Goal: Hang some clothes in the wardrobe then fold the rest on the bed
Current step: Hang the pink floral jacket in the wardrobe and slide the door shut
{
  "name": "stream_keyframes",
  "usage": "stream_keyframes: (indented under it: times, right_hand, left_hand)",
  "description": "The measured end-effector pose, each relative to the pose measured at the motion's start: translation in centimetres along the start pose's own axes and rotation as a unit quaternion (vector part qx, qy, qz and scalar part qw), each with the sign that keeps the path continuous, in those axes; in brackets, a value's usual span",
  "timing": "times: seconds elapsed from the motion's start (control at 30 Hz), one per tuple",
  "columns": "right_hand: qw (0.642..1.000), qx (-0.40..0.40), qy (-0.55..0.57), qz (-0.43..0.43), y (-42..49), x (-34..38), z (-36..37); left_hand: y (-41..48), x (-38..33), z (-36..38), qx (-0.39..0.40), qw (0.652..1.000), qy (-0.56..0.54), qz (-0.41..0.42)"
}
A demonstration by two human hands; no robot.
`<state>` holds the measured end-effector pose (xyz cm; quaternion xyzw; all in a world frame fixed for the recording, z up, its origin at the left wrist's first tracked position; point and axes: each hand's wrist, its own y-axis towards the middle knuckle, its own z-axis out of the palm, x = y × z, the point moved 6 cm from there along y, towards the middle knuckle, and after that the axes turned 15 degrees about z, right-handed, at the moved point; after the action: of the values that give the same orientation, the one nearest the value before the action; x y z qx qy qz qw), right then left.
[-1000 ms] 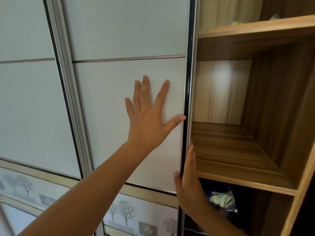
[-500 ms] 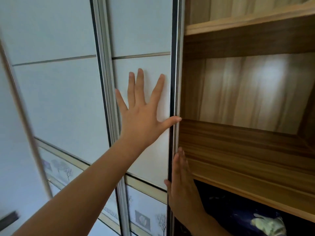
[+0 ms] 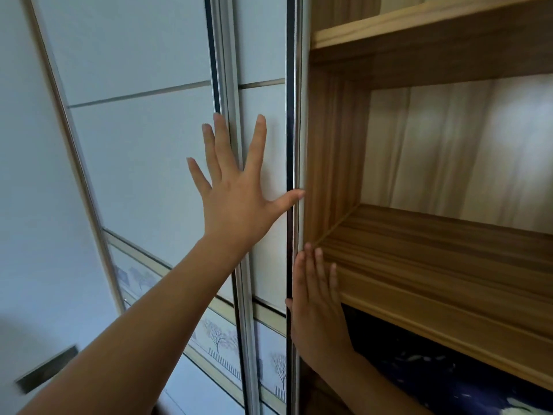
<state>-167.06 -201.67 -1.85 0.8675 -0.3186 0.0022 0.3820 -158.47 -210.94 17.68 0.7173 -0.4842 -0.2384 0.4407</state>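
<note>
White wardrobe door (image 3: 263,55)
Left hand (image 3: 236,205) flat on door, grip wide; right hand (image 3: 317,313) flat at door edge.

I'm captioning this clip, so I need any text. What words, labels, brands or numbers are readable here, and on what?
None: no word, label, brand or number is readable anywhere.
The sliding door carries only a tree-and-fence print, no lettering.
The dark fabric under the wooden shelf shows pale blotches, too blurred to be read as text.
</note>
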Motion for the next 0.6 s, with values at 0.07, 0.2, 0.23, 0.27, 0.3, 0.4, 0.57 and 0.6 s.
stream_keyframes:
  times: [0.07, 0.2, 0.23, 0.27, 0.3, 0.4, 0.57, 0.6]
  right_hand:
    - [1.000, 0.007, -0.011, 0.002, 0.4, 0.5, 0.3]
    - [1.000, 0.009, -0.029, 0.000, 0.9, 1.4, 0.8]
    - [1.000, 0.012, -0.028, 0.000, 1.0, 1.7, 0.9]
    - [0.999, 0.017, -0.027, 0.000, 1.1, 2.0, 1.1]
    - [0.999, 0.023, -0.026, -0.001, 1.2, 2.3, 1.2]
    - [0.999, 0.043, -0.015, -0.002, 1.2, 3.0, 1.4]
    - [0.990, 0.130, 0.048, -0.022, 0.5, 3.2, 1.7]
    - [0.986, 0.148, 0.072, -0.021, 0.2, 3.1, 1.4]
  left_hand:
    - [-0.1, 0.8, 0.4, 0.004, 1.000, -0.009, 0.000]
    - [-0.4, 2.0, 0.7, 0.005, 1.000, -0.014, 0.003]
    - [-0.5, 2.2, 0.7, 0.002, 1.000, -0.015, 0.007]
    - [-0.6, 2.3, 0.6, -0.001, 1.000, -0.016, 0.010]
    - [-0.7, 2.4, 0.6, -0.004, 1.000, -0.016, 0.012]
    - [-1.0, 2.7, 0.7, -0.007, 0.999, -0.023, 0.023]
    - [-3.3, 2.4, 1.0, 0.020, 0.996, -0.075, 0.053]
    - [-4.3, 2.3, 1.0, 0.026, 0.994, -0.094, 0.053]
